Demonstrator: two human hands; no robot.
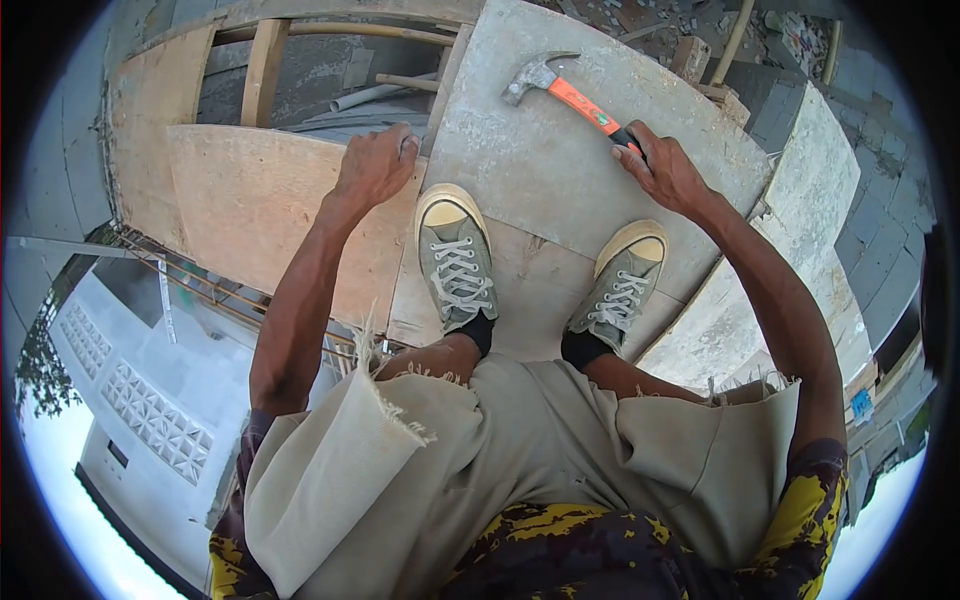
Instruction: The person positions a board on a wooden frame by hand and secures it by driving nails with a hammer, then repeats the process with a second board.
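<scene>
A claw hammer (585, 102) with an orange and black handle is in my right hand (668, 172), whose fingers wrap round the grip's end. Its metal head lies over the grey-stained plywood sheet (490, 130), towards the upper left. My left hand (378, 165) is closed at the edge of the tan plywood panel (255, 185), beside the open gap in the boards. Something small and grey shows at its fingertips, too small to name. Both my shoes, the left (457, 260) and the right (625, 285), stand on the plywood.
An opening with a wooden crosspiece (264, 72) and a pale pipe (375, 95) is at the upper left. A whitish board (815, 190) lies at the right. Wood blocks (691, 58) and rubble lie beyond the upper edge. A white building (150, 390) stands lower left.
</scene>
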